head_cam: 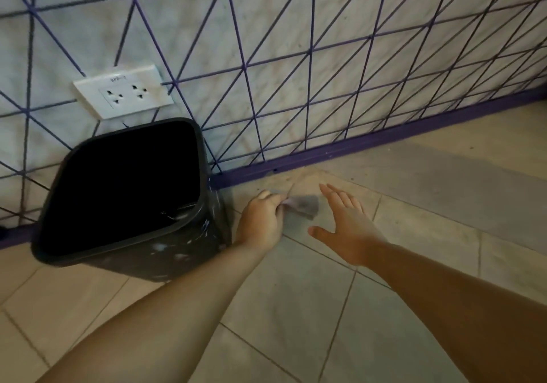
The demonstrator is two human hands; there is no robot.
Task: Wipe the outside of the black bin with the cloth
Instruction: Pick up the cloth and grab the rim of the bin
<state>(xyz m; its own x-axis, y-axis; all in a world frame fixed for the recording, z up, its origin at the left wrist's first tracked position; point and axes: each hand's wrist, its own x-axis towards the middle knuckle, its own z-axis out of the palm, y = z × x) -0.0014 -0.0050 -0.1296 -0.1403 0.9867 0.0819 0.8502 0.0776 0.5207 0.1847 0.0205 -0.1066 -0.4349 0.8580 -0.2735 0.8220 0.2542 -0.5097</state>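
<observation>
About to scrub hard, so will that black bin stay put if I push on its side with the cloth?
Probably not firmly. The black bin looks empty and thin-walled, so likely light and apt to slide on the smooth tiled floor. The wall behind may brace it.

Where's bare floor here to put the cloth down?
Bare tiled floor lies right of the open right hand, up to the purple skirting. It is tight between the black plastic bin and the left hand gripping the grey cloth.

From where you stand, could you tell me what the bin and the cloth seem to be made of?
The black bin looks like moulded plastic: a smooth, one-piece rolled rim, matte, with pale smears on its outside. The cloth, pinched in the left hand, looks like thin grey fabric; it is too blurred to tell the weave.
</observation>
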